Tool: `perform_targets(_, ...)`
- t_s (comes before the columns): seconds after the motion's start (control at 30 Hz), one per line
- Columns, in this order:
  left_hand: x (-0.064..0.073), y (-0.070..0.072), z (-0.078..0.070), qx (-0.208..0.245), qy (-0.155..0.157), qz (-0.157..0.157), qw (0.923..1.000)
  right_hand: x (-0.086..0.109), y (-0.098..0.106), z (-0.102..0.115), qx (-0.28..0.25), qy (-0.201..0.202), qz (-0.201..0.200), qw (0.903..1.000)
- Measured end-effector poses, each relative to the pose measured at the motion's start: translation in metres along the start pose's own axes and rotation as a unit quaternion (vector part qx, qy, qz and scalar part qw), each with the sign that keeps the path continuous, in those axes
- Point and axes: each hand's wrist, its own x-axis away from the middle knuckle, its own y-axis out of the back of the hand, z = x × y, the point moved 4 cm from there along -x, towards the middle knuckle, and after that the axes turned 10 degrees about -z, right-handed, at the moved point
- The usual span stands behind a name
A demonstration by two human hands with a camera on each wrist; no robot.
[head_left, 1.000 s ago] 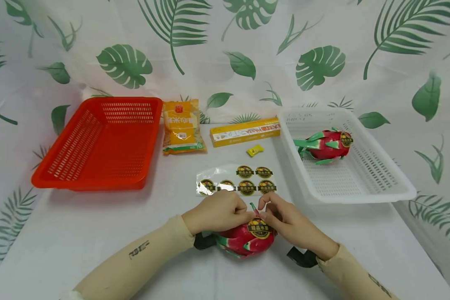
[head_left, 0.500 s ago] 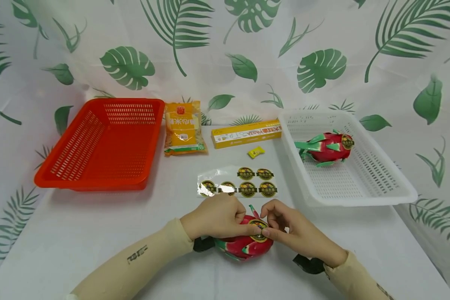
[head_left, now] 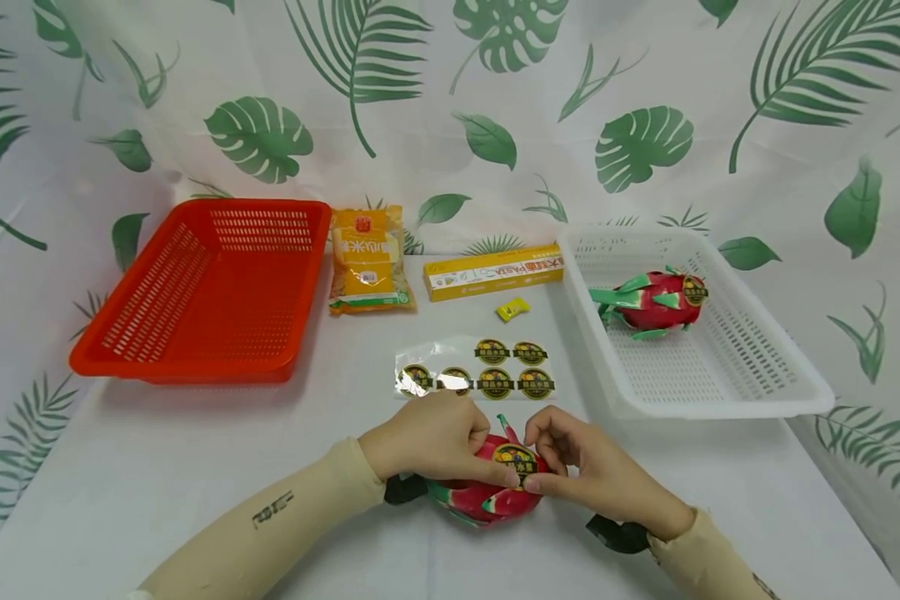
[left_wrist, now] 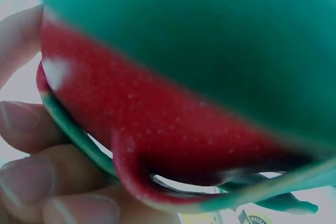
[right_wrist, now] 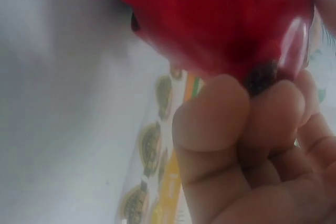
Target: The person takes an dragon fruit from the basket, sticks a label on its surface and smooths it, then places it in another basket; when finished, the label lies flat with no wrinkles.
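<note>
A red dragon fruit (head_left: 482, 503) with green-tipped scales lies near the front of the table, between both hands. On it is a round black-and-gold sticker (head_left: 516, 457), partly covered by the thumbs. My left hand (head_left: 429, 442) grips the fruit from the left, its thumb laid across the sticker's lower edge. From the right, my right hand (head_left: 596, 467) holds the fruit, its thumb on the sticker's lower right side. In the left wrist view, curled fingertips (left_wrist: 31, 179) sit beside the red skin (left_wrist: 152, 114). Fingertips (right_wrist: 218, 111) touch the fruit's underside (right_wrist: 220, 24) in the right wrist view.
Behind the hands lies a sheet of similar stickers (head_left: 450, 354). Farther back are a small yellow packet (head_left: 512, 309), a pasta box (head_left: 492, 272) and an orange food bag (head_left: 368, 262). A red basket (head_left: 195, 367) stands left; a white basket (head_left: 727, 406) holding another dragon fruit (head_left: 656, 302) stands right.
Both thumbs have slid from the sticker's top, across it, to its lower edge. Its upper part shows again now. The fruit stays in about the same place.
</note>
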Motion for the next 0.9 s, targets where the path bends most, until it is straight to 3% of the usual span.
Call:
perform_targets(0.2,-0.001,-0.003,0.001,0.012,0.004,0.013,0.9998,0.009,0.001,-0.003,-0.012,-0.018,-0.025,0.9994)
perform_targets(0.4,0.003,-0.003,0.006,0.026,0.008,0.012,0.9995,0.024,0.007,-0.006,-0.037,-0.056,-0.078,0.9947)
perform_targets(0.53,0.006,0.001,0.012,0.032,0.009,0.001,0.9994,0.039,0.021,-0.009,-0.063,-0.114,-0.141,0.9814)
perform_targets(0.67,0.009,0.002,0.017,0.045,0.007,0.018,0.9988,0.055,0.038,-0.014,-0.074,-0.169,-0.189,0.9646)
perform_targets(0.9,0.012,0.001,0.023,0.054,0.005,0.049,0.9973,0.083,0.07,-0.031,-0.159,-0.185,-0.241,0.9393)
